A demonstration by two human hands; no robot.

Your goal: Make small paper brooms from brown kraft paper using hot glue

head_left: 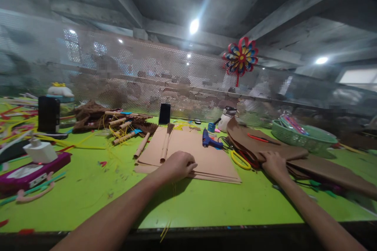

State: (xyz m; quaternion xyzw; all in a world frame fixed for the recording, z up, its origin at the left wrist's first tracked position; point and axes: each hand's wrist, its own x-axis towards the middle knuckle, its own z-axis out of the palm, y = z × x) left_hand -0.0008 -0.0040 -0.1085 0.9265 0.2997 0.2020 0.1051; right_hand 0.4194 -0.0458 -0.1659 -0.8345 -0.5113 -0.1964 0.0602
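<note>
Low, left hand (182, 164) over cardboard sheets (203, 153), fingers loosely curled | right hand (274, 164) on brown paper (266, 145), grip unclear

Bare-handed and bare-armed, that's me!
Here's my left hand (180, 164), there's my right hand (274, 165), slim wrists on both, and smooth forearms (118, 211) widening, uncovered right to the edge of view.

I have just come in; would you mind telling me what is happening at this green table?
A person's right hand touches folded dark brown paper; the left hand, fingers curled, is over a flat stack of tan paper sheets. A rolled brown paper tube lies on that stack, and a blue glue gun is near its right edge.
</note>
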